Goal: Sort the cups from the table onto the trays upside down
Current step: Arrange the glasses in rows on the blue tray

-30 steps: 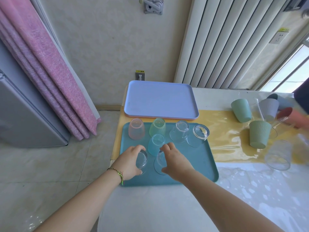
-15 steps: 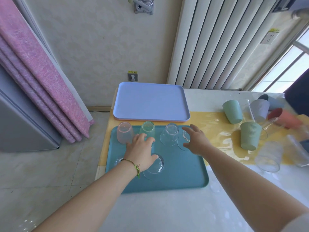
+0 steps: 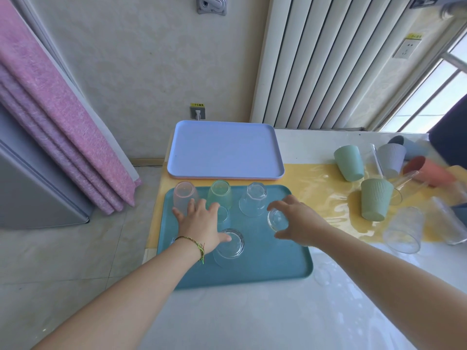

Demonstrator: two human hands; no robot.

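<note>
The right hand (image 3: 300,223) has its grip curled round a small glass (image 3: 276,219), thumb below and fingers arched over, at the 3 o'clock side of the teal tray (image 3: 278,269). It is probably seating the glass mouth-down in line with the row. The left hand (image 3: 199,223) hovers flat with fingers spread and nothing in its grip, its thumb beside a wide glass (image 3: 231,245) near the tray's centre. A pink cup (image 3: 184,197), a green cup (image 3: 219,194) and a clear cup (image 3: 253,202) stand inverted along the 12 o'clock edge, packed close to save room. The lilac tray (image 3: 225,150) lies further towards 12 o'clock with no cups on it. The unsorted cups (image 3: 375,202) wait on the bench (image 3: 252,319) at 3 o'clock.
</note>
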